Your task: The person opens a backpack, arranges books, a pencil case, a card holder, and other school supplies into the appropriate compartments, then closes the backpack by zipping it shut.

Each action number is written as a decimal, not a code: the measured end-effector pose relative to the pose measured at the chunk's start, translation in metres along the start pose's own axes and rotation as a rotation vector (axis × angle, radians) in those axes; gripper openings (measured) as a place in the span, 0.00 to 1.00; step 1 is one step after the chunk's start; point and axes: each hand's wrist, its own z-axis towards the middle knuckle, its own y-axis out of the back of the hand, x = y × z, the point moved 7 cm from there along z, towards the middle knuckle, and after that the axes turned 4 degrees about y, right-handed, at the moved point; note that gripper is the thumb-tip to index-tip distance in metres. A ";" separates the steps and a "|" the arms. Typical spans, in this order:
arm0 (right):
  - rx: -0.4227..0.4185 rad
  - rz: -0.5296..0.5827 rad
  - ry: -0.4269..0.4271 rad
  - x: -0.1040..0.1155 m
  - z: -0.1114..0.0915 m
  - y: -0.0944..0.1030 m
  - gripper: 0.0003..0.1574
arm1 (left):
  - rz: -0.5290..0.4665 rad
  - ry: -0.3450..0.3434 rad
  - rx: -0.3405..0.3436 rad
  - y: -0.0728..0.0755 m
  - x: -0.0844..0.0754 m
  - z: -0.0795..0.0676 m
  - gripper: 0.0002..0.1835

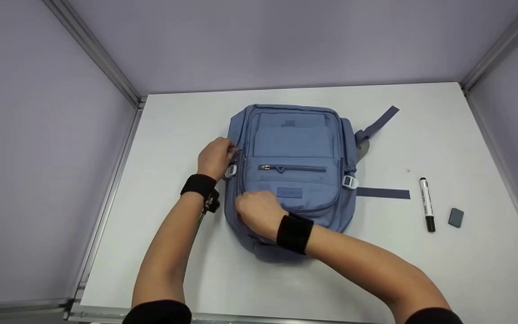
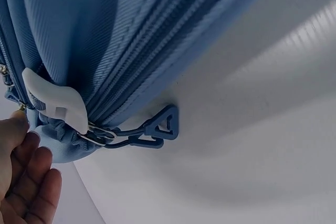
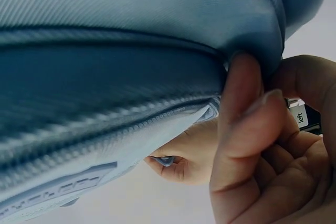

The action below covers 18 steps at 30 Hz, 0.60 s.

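A blue backpack (image 1: 292, 141) lies front side up on the white table. At its left side my left hand (image 1: 216, 157) pinches a zipper pull (image 3: 165, 160) between thumb and finger, close to a white buckle (image 2: 58, 100). Lower down on the same side, my right hand (image 1: 261, 213) grips the fabric beside the front compartment's seam, thumb and index finger closing on the cloth in the right wrist view. Two triangular zipper pulls (image 2: 163, 124) dangle free below the white buckle. The front pocket zipper (image 1: 292, 168) is closed.
Two dark straps (image 1: 382, 193) stick out to the right of the backpack. Farther right lie a black-and-white marker (image 1: 426, 204) and a small dark grey block (image 1: 456, 217). Pale panels (image 1: 286, 45) with metal rails enclose the table at the back and sides.
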 end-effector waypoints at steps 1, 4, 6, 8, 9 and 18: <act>-0.001 0.001 -0.001 0.000 0.000 0.001 0.10 | 0.001 0.002 -0.003 -0.001 0.000 0.000 0.10; 0.002 0.014 -0.008 0.000 0.001 0.001 0.10 | 0.000 0.008 -0.016 -0.001 0.001 -0.001 0.10; 0.003 0.021 -0.012 -0.001 0.001 0.001 0.10 | -0.024 0.027 -0.012 -0.002 0.002 -0.001 0.11; 0.001 0.026 -0.012 -0.001 0.000 0.000 0.10 | -0.062 0.054 0.001 -0.002 0.002 -0.002 0.11; 0.001 0.028 -0.010 -0.002 0.000 0.000 0.10 | -0.088 0.071 0.010 -0.002 0.003 -0.003 0.12; 0.032 0.181 -0.045 -0.010 -0.004 -0.004 0.12 | -0.299 0.233 0.001 -0.003 0.014 -0.005 0.14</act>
